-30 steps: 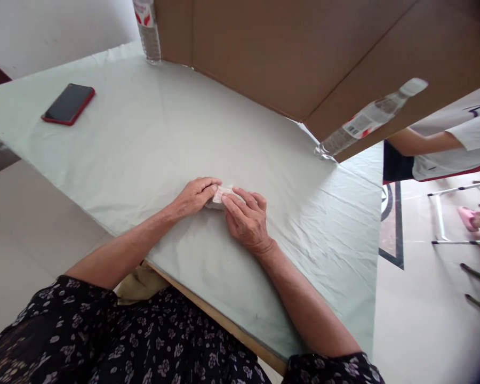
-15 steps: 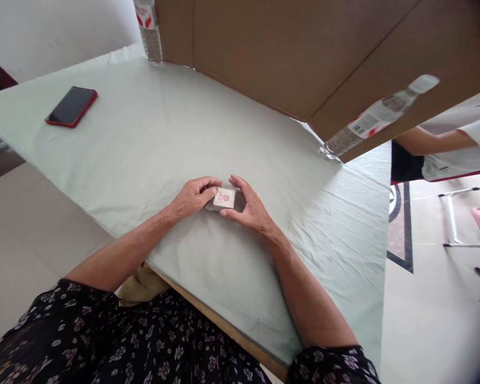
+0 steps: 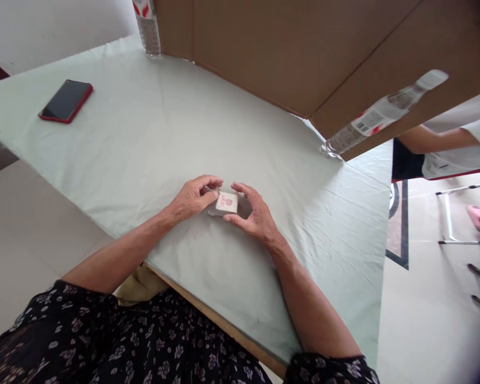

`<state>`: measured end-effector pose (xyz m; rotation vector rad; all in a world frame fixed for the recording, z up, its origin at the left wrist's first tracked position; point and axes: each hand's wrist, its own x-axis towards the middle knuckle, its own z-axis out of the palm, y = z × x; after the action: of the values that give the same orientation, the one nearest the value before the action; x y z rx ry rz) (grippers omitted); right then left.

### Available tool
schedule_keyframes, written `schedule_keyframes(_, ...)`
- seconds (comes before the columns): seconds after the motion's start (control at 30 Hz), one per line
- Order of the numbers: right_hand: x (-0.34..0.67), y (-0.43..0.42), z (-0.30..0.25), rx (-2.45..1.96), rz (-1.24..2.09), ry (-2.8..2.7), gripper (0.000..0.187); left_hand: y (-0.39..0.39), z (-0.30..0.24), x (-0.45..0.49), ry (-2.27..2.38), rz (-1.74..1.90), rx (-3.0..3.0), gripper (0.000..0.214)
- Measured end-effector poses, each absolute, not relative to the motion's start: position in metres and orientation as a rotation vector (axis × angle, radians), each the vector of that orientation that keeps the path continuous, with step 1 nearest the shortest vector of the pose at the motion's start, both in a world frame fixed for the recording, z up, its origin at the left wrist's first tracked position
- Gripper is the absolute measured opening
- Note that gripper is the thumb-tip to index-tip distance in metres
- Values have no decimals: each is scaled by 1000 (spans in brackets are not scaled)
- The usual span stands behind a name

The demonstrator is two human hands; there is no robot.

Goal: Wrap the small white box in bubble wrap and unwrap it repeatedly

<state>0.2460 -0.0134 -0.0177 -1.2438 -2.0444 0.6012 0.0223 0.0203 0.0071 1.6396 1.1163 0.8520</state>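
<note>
A small white block-shaped packet (image 3: 227,202) with red print on top lies on the green tablecloth (image 3: 208,122), with what looks like clear plastic around its left side. My left hand (image 3: 196,196) is at its left end, fingers curved and apart, the thumb tip at the packet's corner. On the other side my right hand (image 3: 256,216) arches around the right end, with thumb and fingers spread. The right thumb tip is close to the near edge; whether it touches, I cannot tell.
A tall brown cardboard panel (image 3: 248,53) stands across the back, with a clear bottle (image 3: 148,34) at its left and another bottle (image 3: 380,117) at its right. A red-cased phone (image 3: 66,100) lies far left. Beyond the panel, a person's arm (image 3: 440,140) shows.
The left thumb has slid off the packet's top to its corner. The right fingers have come down slightly. The view has shifted a little; the packet stays between both hands.
</note>
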Motion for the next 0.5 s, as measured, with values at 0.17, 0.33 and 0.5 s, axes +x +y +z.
schedule_keyframes(0.17,243,-16,-14,-1215,509,-2021,74,21,11,17,1146,853,1622,48)
schedule_keyframes(0.33,240,-17,-15,-1155,394,-2076,58,19,11,18,1099,790,1625,53)
schedule_keyframes(0.5,238,-18,-15,-1179,297,-2134,41,20,9,19,1097,779,1613,55)
